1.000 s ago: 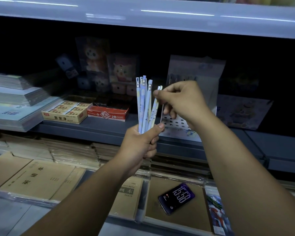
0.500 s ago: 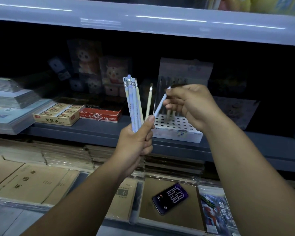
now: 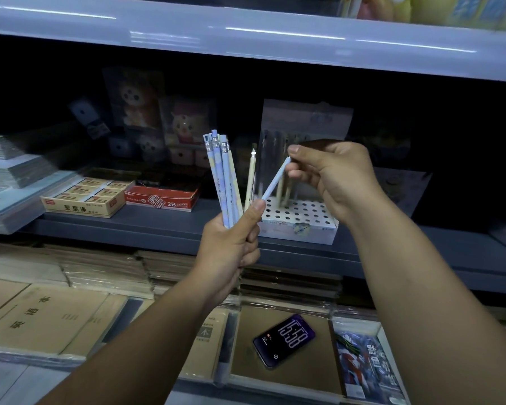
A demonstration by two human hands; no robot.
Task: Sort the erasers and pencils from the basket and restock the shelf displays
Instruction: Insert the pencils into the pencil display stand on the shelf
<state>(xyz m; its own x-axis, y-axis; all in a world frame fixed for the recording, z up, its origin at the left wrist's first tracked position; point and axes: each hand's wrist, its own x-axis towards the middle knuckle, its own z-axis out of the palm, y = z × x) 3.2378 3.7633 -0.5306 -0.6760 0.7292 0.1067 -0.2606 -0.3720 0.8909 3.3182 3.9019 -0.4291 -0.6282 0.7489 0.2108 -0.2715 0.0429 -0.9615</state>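
My left hand (image 3: 231, 247) grips a bundle of pale blue and cream pencils (image 3: 221, 176) upright, eraser ends on top, in front of the grey shelf (image 3: 158, 226). My right hand (image 3: 333, 176) pinches the top end of one light blue pencil (image 3: 275, 179), which slants down to my left thumb. A cream pencil (image 3: 250, 179) stands apart from the bundle. Behind my hands sits a white perforated pencil stand (image 3: 298, 220) with a few pencils in its holes. A box of erasers (image 3: 85, 200) and a red 2B box (image 3: 161, 197) lie to the left on the shelf.
Stacks of paper pads (image 3: 9, 182) fill the shelf's left end. Below, brown exercise books (image 3: 41, 317) lie in trays, and a phone (image 3: 284, 340) showing 15:58 rests on one. Plush toy packs (image 3: 187, 124) stand at the dark back. An upper shelf edge (image 3: 246, 33) overhangs.
My right hand has drawn one blue pencil out of the bundle and tilted it to the right. The view has shifted, so the pencil stand now shows behind my hands.
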